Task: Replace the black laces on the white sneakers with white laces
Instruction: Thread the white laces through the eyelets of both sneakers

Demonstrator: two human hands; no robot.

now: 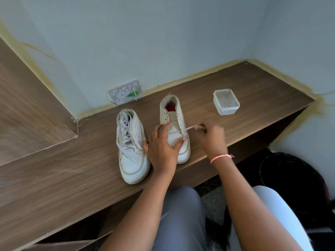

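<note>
Two white sneakers sit side by side on the wooden surface (235, 87), toes toward the person. The left sneaker (131, 145) is already laced in white, ends lying loose over the tongue. The right sneaker (175, 127) has mostly bare eyelets w/ a white lace (188, 128) crossing only the lowest pair near the toe. No black laces in sight.

Left hand (162, 144) lies spread over the right sneaker's toe, fingers fairly straight, thumb on the far side, pressing it down. Right hand (211, 135) is just beside the shoe, fingers pinched on the lace end and drawing it out sideways; it's blurred, so exact grip is unclear.

Step in hand, I'd judge: seating the first bar and evening up the two ends. To do it well: keep the shoe pinned so it doesn't slide, pull until the bar lies flat w/o a twist, then match both ends for length before going up to the next eyelets. Uneven ends now = a short side at the top.

A clear plastic tub (226, 101) stands well apart toward the wall; a wall socket plate (125, 92) is behind the shoes.
</note>
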